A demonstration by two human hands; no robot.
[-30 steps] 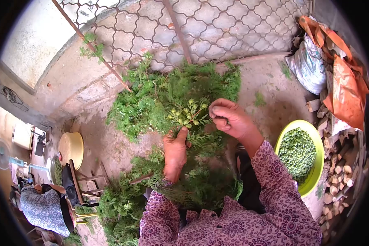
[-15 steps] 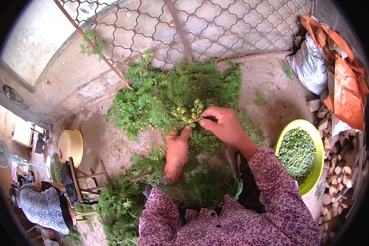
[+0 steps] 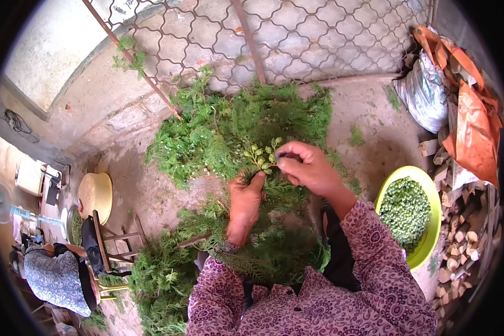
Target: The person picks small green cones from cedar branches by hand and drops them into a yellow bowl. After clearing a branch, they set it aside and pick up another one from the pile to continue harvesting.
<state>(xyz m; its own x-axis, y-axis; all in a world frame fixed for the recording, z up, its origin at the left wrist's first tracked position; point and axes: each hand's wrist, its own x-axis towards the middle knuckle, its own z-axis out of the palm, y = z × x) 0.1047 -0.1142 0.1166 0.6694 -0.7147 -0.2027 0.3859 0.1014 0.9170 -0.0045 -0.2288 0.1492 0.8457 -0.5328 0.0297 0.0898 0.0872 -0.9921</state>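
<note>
My left hand (image 3: 245, 203) is closed around the lower end of a leafy sprig (image 3: 260, 158) that carries several pale green cones. Beside the cones, my right hand (image 3: 308, 166) is closed with thumb and forefinger together at the sprig's right side; whatever lies between those fingertips is too small to make out. Green feathery branches (image 3: 207, 134) are heaped on the floor beyond both hands, and more cuttings (image 3: 162, 285) lie near my lap. To the right, a yellow-green basin (image 3: 435, 215) holds many small green cones.
Stacked split firewood (image 3: 459, 252) lines the right side, below a white sack (image 3: 425, 92) and an orange bag (image 3: 473, 134). A metal lattice (image 3: 297, 39) leans at the back. On the left are a yellow tub (image 3: 95, 195), a wooden frame (image 3: 120, 241) and another person (image 3: 56, 277) bending over.
My right hand has shifted slightly right, its fingers curling more at the sprig's edge. My left hand keeps its hold, and the view has moved a little.
</note>
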